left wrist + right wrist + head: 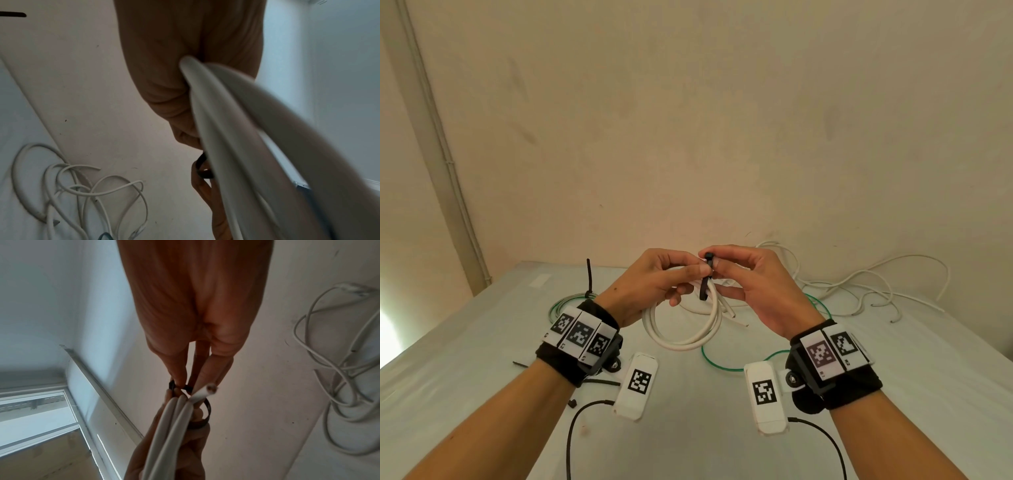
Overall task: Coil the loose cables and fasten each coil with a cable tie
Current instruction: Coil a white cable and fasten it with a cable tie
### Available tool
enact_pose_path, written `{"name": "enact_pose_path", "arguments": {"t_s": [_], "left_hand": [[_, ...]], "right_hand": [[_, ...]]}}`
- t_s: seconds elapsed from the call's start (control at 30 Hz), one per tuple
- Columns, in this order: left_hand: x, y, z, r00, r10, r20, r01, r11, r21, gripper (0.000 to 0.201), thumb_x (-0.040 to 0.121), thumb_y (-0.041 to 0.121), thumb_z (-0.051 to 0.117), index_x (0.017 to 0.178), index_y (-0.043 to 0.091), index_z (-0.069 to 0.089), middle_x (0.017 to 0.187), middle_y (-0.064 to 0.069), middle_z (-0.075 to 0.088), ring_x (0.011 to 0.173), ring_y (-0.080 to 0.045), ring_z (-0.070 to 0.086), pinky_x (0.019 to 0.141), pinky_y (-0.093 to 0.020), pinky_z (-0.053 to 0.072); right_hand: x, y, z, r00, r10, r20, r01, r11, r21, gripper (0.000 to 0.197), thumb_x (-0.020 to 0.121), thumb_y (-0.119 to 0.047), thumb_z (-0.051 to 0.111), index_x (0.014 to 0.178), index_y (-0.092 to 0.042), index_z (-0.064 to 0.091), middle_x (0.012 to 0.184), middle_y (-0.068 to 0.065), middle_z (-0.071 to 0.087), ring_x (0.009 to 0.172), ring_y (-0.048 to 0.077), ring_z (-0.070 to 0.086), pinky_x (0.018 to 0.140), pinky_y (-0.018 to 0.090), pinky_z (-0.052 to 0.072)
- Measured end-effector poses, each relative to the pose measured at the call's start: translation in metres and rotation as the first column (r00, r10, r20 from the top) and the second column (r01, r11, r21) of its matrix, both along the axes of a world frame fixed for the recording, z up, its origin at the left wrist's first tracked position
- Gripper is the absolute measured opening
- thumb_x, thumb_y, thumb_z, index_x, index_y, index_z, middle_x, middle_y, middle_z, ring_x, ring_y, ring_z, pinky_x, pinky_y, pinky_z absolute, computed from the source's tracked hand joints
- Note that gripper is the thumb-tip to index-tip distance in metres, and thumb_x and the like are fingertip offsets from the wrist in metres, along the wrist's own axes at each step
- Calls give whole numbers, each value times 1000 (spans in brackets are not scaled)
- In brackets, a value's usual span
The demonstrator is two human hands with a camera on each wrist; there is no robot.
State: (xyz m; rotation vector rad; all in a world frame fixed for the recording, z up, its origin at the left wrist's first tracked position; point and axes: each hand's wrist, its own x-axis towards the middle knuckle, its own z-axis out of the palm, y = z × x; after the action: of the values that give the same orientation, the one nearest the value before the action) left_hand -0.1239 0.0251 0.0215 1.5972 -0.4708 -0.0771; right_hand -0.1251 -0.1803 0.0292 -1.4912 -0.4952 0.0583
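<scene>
A white cable coil point(688, 339) hangs above the table between both hands. A black cable tie point(707, 274) loops around its top, with the tail pointing down. My left hand point(697, 270) grips the coil strands just beside the tie, and the right hand point(717, 263) pinches the tie's head. The left wrist view has the coil point(236, 129) running out of the palm, with the tie loop point(202, 168) below it. From the right wrist, my fingertips point(180, 382) pinch the tie point(207, 410) around the coil point(176, 418); a cut cable end point(211, 388) sticks up.
A green coil point(561, 305) fastened with an upright black tie point(589, 274) lies at the left. A loose green cable point(719, 363) lies under the hands. Tangled white cables point(859, 284) sit at the back right by the wall. Spare black ties point(602, 382) lie near the left wrist.
</scene>
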Motion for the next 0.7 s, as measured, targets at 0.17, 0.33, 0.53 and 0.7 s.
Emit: {"name": "enact_pose_path", "arguments": {"t_s": [0.17,0.33,0.53,0.7], "left_hand": [[1,-1,0,1000,0,-23,0,1000,-26,25,96,17,67,105,-5,74,84,-7,69,61,-9,48,48,-16,40],[1,-3,-2,1000,3,-14,-3,1000,-20,27,96,16,67,106,-9,72,84,-8,68,61,-10,48,48,-16,40],[1,-4,1,1000,1,-4,-1,999,-42,28,97,15,66,107,-11,70,83,-6,69,61,-10,47,48,-16,40],[2,-6,6,1000,-12,-21,12,1000,14,22,97,13,68,105,-7,73,85,-10,71,62,-11,48,48,-17,40]], "right_hand": [[2,-1,-3,1000,-23,-5,23,1000,14,20,101,-9,64,117,-7,77,116,16,76,110,36,73,91,38,62],[1,-2,-3,999,-32,0,32,999,-4,20,101,-7,64,116,-5,76,113,14,77,107,32,75,84,31,62],[3,-3,-11,999,-51,8,51,998,-20,19,100,-11,66,116,-8,77,112,18,77,110,45,70,91,46,62],[3,-4,-11,997,-74,-8,74,997,31,19,100,-10,66,115,-9,78,114,19,75,112,47,68,85,43,64]]}}
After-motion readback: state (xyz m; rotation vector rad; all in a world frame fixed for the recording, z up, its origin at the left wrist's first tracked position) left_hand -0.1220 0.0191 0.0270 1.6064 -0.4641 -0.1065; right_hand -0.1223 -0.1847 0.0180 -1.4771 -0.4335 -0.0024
